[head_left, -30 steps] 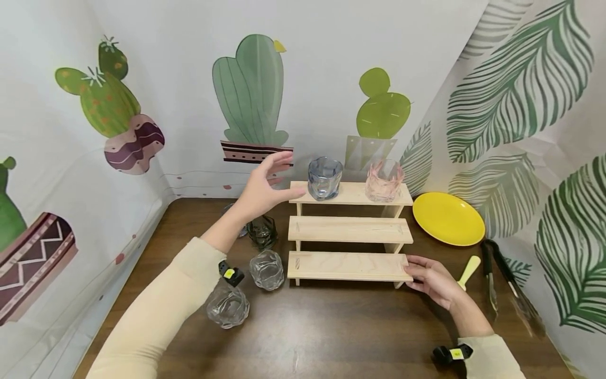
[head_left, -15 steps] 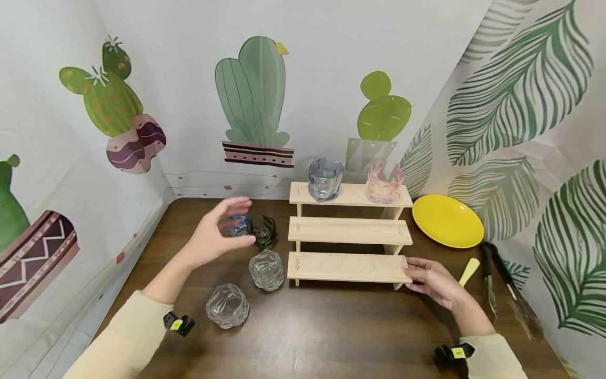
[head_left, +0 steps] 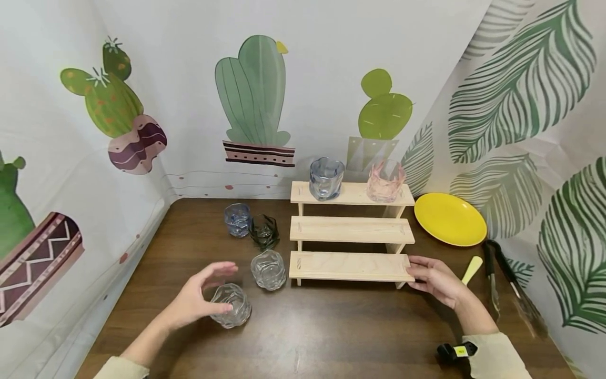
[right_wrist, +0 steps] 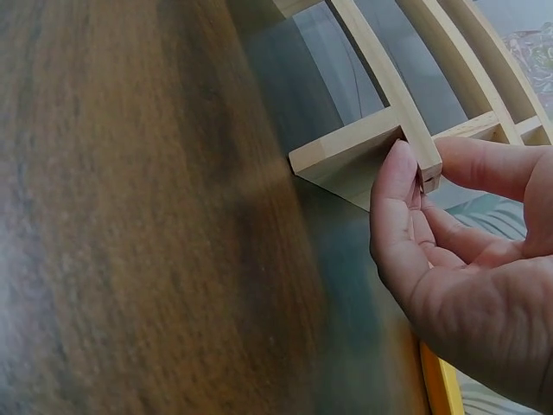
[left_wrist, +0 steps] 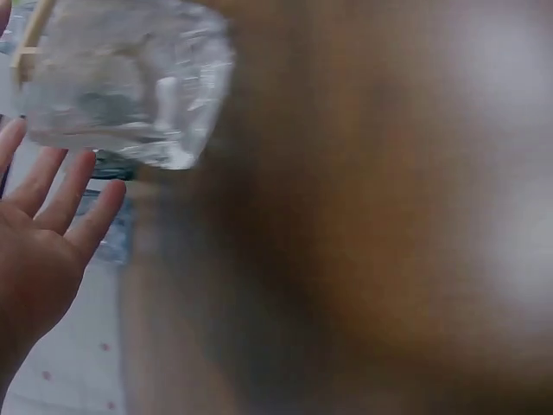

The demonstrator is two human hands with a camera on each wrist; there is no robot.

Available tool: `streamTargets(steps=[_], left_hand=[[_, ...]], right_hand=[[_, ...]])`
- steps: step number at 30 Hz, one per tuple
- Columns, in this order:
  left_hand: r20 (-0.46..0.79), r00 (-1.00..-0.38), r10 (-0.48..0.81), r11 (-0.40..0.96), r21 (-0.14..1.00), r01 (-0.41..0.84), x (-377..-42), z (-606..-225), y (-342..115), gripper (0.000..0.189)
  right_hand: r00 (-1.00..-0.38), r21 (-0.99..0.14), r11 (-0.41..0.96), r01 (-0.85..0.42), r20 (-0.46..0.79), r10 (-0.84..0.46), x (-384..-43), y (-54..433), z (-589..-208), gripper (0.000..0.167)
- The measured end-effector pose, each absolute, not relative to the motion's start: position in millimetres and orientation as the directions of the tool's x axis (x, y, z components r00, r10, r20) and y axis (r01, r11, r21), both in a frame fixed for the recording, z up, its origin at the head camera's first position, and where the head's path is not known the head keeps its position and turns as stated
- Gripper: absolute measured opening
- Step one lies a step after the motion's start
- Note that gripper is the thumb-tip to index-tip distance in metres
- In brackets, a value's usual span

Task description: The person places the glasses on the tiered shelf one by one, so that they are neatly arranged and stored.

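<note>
My left hand [head_left: 188,301] is at the nearest clear glass [head_left: 240,311], fingers spread and thumb in front of it. In the left wrist view the fingers of the left hand [left_wrist: 39,251] look straight, beside the blurred glass [left_wrist: 130,78]; contact cannot be made out. A second clear glass [head_left: 268,271], a dark glass [head_left: 264,232] and a blue glass [head_left: 238,221] stand behind. My right hand [head_left: 436,280] pinches the right end of the bottom step of a three-tier wooden shelf [head_left: 350,266], thumb and index finger on its edge [right_wrist: 419,143].
On the top step stand a light blue glass [head_left: 325,180] and a pink glass [head_left: 385,181]. Right of the shelf are a yellow plate [head_left: 450,219], a pale green handle [head_left: 472,270] and black-handled tongs [head_left: 504,266]. Printed cloth [head_left: 326,79] hangs behind the brown table [head_left: 331,337].
My left hand has come away from the light blue glass on the top step, down and toward me to the nearest clear glass. The right hand keeps its hold on the shelf.
</note>
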State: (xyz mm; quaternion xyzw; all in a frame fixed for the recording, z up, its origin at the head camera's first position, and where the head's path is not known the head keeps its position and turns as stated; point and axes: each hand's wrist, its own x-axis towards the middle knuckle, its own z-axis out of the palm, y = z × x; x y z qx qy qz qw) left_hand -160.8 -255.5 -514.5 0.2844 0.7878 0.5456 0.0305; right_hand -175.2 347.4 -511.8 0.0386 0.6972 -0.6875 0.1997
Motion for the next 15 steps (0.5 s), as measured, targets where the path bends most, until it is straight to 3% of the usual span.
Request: streamTargets(steps=[7,15], left_hand=[[0.223,-0.827,0.517,0.178,0.916,0.359,-142,-538,-257,0.093],[0.205,-0.858,0.471,0.215,0.916,0.337,-136,-542,-257,0.092]], right_hand=[[-0.918,-0.942,0.043,0.333,-0.334,-0.213,-175,348,-511,0.072],[-0.92,-0.944,0.043,0.327,-0.328,-0.213,-175,347,-512,0.071]])
